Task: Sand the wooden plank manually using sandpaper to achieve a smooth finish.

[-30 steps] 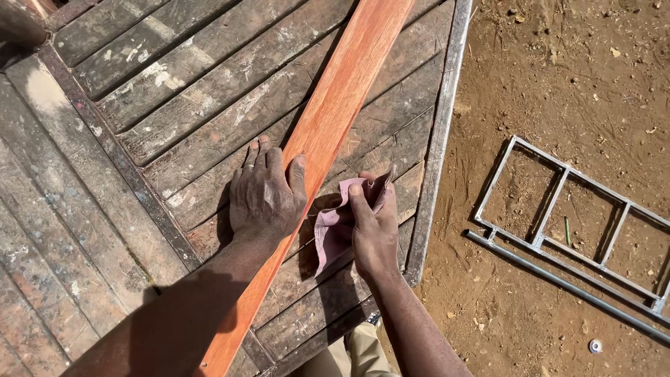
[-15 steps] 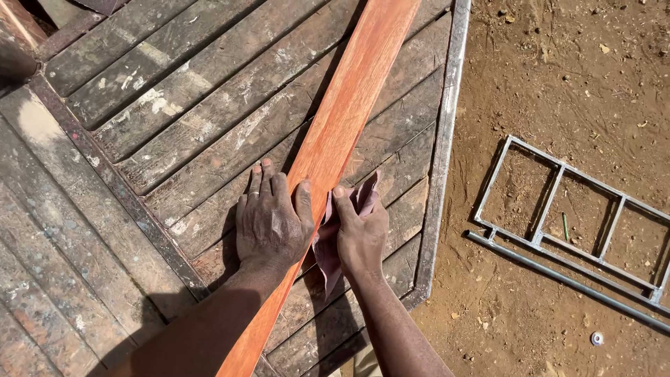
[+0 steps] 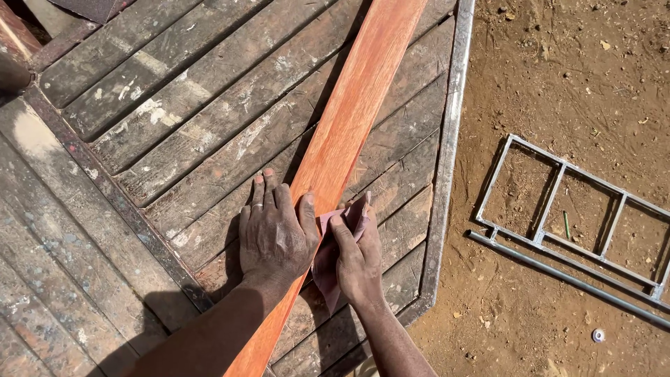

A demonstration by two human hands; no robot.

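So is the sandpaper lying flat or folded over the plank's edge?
Folded: the pinkish sandpaper wraps the orange plank edge under the right hand.

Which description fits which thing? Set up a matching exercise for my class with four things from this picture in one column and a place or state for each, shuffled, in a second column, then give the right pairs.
Things:
1. left hand
2. right hand
3. reddish plank
4. metal frame

Descriptions:
A. lies on the bare dirt, beside the platform
B. presses a pinkish sheet of sandpaper against the plank's edge
C. runs diagonally across the weathered wooden platform
D. rests flat, fingers spread, holding the plank down

Pairs: 1-D, 2-B, 3-C, 4-A
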